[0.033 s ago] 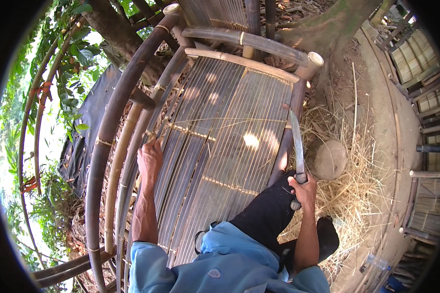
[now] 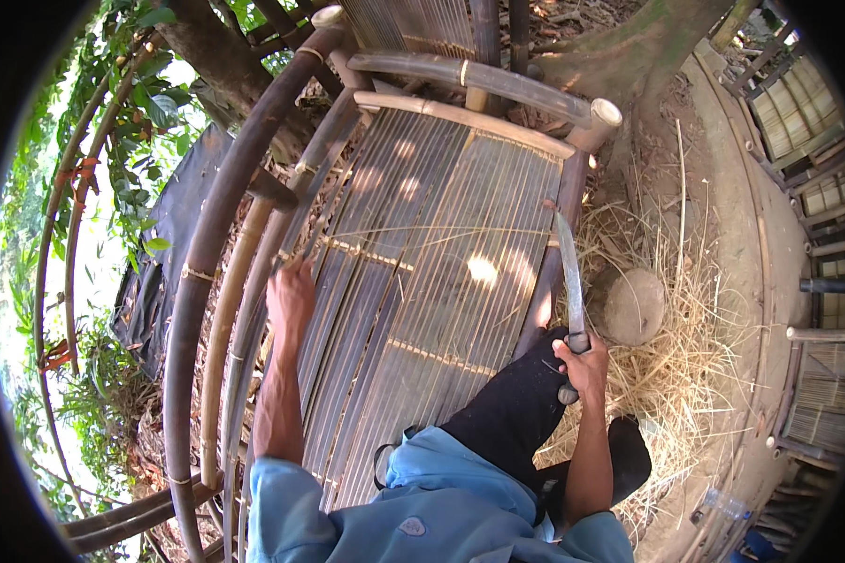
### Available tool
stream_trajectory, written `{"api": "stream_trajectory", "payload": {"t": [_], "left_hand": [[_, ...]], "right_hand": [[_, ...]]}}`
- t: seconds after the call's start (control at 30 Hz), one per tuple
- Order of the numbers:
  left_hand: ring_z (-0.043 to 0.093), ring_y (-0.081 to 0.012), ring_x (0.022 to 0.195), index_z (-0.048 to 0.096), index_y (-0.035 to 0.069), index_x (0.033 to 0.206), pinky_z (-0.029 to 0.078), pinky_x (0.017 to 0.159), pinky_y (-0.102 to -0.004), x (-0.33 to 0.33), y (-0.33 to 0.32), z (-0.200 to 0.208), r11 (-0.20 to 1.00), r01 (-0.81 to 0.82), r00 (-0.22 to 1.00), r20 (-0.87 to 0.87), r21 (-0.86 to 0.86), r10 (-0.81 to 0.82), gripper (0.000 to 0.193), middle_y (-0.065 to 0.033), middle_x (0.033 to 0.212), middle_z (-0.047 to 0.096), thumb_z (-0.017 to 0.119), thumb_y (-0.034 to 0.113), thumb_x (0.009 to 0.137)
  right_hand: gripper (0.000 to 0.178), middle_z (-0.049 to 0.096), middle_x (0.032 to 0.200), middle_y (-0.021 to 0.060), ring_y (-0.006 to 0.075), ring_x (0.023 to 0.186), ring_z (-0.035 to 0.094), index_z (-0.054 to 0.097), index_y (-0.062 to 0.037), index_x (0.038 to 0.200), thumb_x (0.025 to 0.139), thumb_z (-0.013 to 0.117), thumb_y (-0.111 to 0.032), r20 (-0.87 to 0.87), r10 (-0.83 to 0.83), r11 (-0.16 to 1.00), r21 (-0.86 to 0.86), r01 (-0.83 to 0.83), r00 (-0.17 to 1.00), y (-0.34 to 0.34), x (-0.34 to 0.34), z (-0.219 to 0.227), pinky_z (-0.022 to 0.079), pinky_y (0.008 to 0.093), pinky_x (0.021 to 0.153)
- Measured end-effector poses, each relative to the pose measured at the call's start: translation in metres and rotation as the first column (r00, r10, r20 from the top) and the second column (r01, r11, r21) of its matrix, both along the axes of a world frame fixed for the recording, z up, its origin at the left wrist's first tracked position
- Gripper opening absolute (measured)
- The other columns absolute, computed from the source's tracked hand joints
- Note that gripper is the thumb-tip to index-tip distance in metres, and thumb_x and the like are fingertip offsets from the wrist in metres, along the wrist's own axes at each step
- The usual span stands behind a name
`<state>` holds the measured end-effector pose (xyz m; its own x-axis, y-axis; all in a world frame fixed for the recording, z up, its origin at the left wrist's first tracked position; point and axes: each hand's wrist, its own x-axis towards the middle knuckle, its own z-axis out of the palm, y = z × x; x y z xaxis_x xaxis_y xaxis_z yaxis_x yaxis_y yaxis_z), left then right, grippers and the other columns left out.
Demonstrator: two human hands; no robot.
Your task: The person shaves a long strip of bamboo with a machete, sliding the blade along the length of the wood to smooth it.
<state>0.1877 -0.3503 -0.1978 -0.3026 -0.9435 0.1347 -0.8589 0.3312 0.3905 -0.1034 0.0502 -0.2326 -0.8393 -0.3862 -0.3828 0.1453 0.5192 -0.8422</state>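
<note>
My right hand (image 2: 584, 363) grips the dark handle of a long knife (image 2: 572, 281). Its blade points away from me, past the right edge of the bamboo bench (image 2: 441, 310). Over the left side of the bench, my left hand (image 2: 291, 293) is closed with its fingers curled in. What it holds, if anything, is hidden. A thin pale strip (image 2: 460, 230) lies across the slats beyond both hands, its right end close to the knife's tip; whether its left end reaches my left hand I cannot tell.
A dark bamboo rail (image 2: 221, 216) runs along the bench's left side, and a crossbar (image 2: 498, 83) closes the far end. To the right stand a cut stump (image 2: 634, 305) and a heap of pale shavings (image 2: 676, 375). A tree trunk (image 2: 629, 56) rises beyond.
My left hand has shifted slightly away from me and turned a little. My right hand and the knife have stayed in place.
</note>
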Motion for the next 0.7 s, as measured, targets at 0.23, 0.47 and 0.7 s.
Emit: {"api": "stream_trajectory", "payload": {"t": [0.23, 0.47, 0.7], "left_hand": [[0.068, -0.0471, 0.092, 0.076, 0.009, 0.106, 0.054, 0.083, -0.0531, -0.007, -0.016, -0.04, 0.986, -0.056, 0.996, -0.063, 0.155, 0.067, 0.033, -0.0244, 0.097, 0.071, 0.059, 0.034, 0.095], [0.056, -0.0377, 0.111, 0.066, 0.012, 0.127, 0.04, 0.097, -0.0508, 0.04, -0.043, -0.103, 0.993, -0.032, 0.983, 0.176, -0.112, 0.051, 0.044, -0.0202, 0.11, 0.066, 0.063, 0.038, 0.091], [0.048, -0.0349, 0.115, 0.04, 0.017, 0.154, 0.032, 0.1, -0.0533, 0.076, 0.007, -0.116, 0.979, -0.205, 0.954, 0.226, 0.008, 0.198, 0.072, -0.018, 0.113, 0.057, 0.059, 0.054, 0.096]], "right_hand": [[0.024, 0.067, 0.072, 0.0058, 0.0117, 0.055, 0.062, 0.062, -0.0006, 0.087, 0.081, 0.083, -0.011, 0.024, -0.02, 0.999, 0.031, 0.02, 1.0, 0.01, -0.007, -0.002, 0.051, 0.0265, 0.046], [0.024, 0.064, 0.072, 0.0038, 0.0131, 0.064, 0.064, 0.062, -0.0003, 0.088, 0.078, 0.083, -0.009, -0.097, 0.104, 0.991, 0.096, -0.095, 0.99, -0.009, -0.007, -0.003, 0.054, 0.032, 0.057], [0.043, 0.063, 0.116, 0.0183, 0.0404, 0.111, 0.061, 0.059, 0.0018, 0.102, 0.071, 0.086, -0.008, -0.52, 0.479, 0.877, 0.309, -0.367, 0.707, -0.088, -0.03, 0.025, 0.05, 0.0435, 0.095]]}}
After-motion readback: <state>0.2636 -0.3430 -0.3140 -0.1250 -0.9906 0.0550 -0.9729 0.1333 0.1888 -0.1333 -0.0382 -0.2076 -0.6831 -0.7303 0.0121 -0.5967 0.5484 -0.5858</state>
